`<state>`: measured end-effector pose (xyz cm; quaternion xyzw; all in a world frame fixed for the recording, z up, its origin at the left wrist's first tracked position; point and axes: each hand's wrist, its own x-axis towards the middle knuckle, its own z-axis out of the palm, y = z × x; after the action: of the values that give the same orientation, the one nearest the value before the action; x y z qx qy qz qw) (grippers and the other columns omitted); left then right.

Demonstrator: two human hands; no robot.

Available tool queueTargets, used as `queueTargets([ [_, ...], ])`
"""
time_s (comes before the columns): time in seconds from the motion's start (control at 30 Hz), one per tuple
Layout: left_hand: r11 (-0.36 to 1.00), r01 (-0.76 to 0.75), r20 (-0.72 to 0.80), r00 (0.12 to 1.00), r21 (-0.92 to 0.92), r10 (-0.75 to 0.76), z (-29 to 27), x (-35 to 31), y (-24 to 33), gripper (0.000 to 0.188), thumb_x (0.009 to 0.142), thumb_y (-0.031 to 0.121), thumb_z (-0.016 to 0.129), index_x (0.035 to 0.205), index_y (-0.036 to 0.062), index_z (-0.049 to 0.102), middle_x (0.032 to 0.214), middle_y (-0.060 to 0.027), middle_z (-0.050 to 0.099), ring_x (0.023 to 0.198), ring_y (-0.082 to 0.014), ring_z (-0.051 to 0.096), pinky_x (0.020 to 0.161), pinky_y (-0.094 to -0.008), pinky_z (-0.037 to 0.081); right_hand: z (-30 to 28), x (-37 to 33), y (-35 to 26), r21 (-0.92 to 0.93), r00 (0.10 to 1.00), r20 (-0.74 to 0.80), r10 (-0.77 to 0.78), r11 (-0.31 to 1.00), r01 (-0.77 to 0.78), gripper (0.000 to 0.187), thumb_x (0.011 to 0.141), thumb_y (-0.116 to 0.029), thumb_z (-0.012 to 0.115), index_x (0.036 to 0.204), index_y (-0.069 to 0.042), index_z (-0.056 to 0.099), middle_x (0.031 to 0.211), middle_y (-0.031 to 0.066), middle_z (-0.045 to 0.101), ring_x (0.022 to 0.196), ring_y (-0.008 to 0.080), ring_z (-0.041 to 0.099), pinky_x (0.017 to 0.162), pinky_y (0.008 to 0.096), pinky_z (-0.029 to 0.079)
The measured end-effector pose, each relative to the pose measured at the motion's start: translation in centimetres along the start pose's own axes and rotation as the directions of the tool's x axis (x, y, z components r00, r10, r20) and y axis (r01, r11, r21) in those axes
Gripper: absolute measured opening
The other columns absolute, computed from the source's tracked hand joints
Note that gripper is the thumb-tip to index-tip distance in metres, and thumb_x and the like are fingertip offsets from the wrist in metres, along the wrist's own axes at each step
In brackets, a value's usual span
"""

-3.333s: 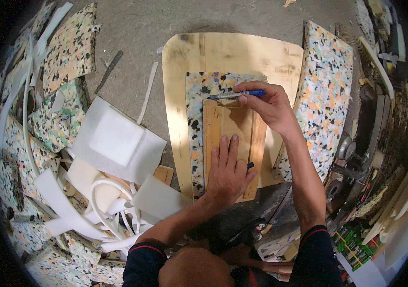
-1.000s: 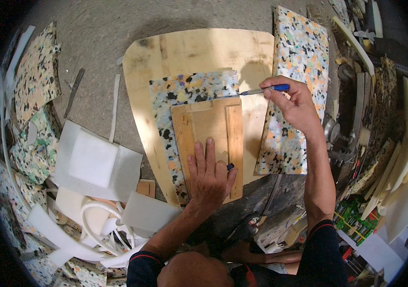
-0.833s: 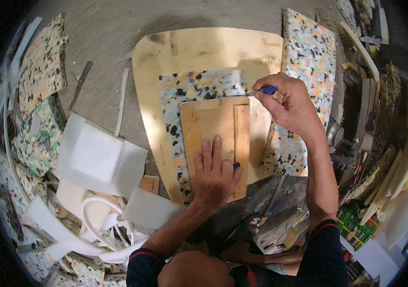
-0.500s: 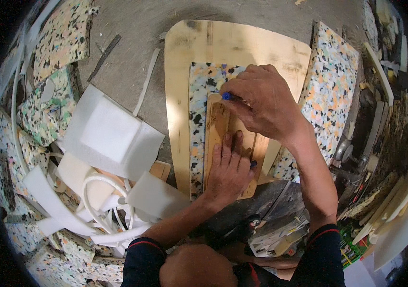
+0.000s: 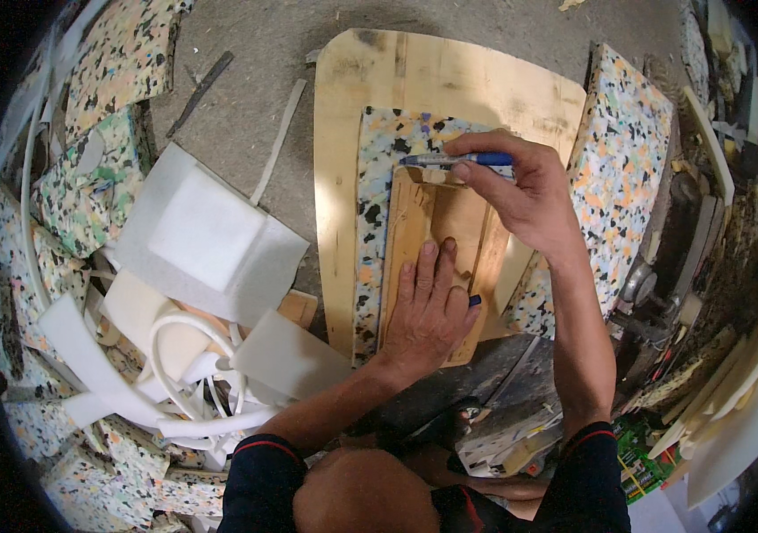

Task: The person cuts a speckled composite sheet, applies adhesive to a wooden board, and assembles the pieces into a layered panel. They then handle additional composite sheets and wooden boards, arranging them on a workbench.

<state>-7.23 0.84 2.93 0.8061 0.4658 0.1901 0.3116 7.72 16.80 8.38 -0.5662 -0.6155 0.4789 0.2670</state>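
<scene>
In my right hand [image 5: 521, 182] a blue pen [image 5: 486, 159] is pinched between thumb and fingers. It lies nearly level, its tip pointing left beside the upper left corner of a flat wooden template [image 5: 410, 209]. My left hand [image 5: 428, 311] presses on the template with several fingers stretched out. Its thumb and bent forefinger hold a small blue piece that looks like the pen cap [image 5: 475, 300]. Under the template is a speckled foam sheet [image 5: 372, 200], which shows along the left and top. A pale wooden board [image 5: 336, 195] lies beneath the foam.
Another speckled foam slab [image 5: 623, 160] lies right of the board. At left are white foam sheets [image 5: 201, 222], coiled white strips [image 5: 159, 355] and speckled offcuts [image 5: 90, 186]. Along the right stand curved foam strips [image 5: 752, 355] and a metal fitting [image 5: 638, 286]. Concrete floor [image 5: 255, 44] shows beyond.
The pen has turned from mostly hidden in my right fist to lying sideways, tip left. My right hand has moved slightly right and opened its grip; my left hand stays on the template.
</scene>
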Motion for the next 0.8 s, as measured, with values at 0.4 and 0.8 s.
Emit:
queueTargets([
  [0.4,1.0,0.001,0.011,1.0,-0.023,0.0,-0.2,0.0,0.0,0.037,0.088,0.032,0.073,0.092,-0.0003,0.055,0.154,-0.0359,0.035,0.144,-0.0561,0.029,0.11,-0.07,0.028,-2.2,-2.0,-0.2,0.036,0.974,-0.098,0.203,0.979,-0.2,0.017,0.093,-0.007,0.069,0.108,0.0,0.073,0.097,0.008,0.074,0.086,0.0111,0.066,0.077,0.0268,0.053],
  [0.8,0.999,0.01,0.031,0.999,-0.049,-0.008,0.2,0.0,0.0,0.039,0.089,0.033,0.073,0.09,-0.0027,0.056,0.154,-0.0366,0.033,0.144,-0.0571,0.028,0.11,-0.0721,0.027,-2.1,-1.0,1.3,-0.007,0.988,-0.006,0.155,0.988,-0.155,0.018,0.094,-0.009,0.068,0.108,0.002,0.071,0.091,0.0042,0.073,0.081,0.0078,0.062,0.07,0.0243,0.05],
])
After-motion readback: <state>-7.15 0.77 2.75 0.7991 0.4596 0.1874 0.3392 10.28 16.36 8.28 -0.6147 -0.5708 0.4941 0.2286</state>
